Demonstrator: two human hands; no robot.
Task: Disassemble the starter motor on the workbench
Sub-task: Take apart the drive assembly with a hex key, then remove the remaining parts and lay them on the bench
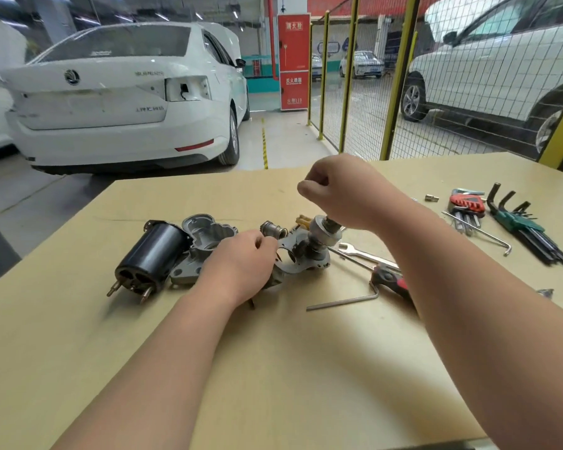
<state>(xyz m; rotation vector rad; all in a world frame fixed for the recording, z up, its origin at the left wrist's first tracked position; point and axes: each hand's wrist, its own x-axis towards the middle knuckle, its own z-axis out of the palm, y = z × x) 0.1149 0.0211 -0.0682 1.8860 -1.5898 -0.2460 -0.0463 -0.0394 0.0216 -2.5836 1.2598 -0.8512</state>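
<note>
The starter motor lies in pieces at the middle of the workbench [273, 368]. A black cylindrical motor body [152, 253] lies on its side at the left. Beside it sits a grey cast end housing [205, 233]. My left hand [241, 264] grips a grey metal bracket plate [301, 259], holding it down. A drive gear assembly [324, 233] stands upright out of that plate, and my right hand [342, 190] is curled round its top shaft. A small metal plunger [272, 228] lies just behind my left hand.
An open-end wrench [361, 253], a red-and-black handled tool [392, 282] and a loose hex key [342, 302] lie right of the parts. Red [467, 204] and green [520, 222] hex key sets sit at the far right. A yellow mesh fence [400, 76] and white cars stand beyond the bench.
</note>
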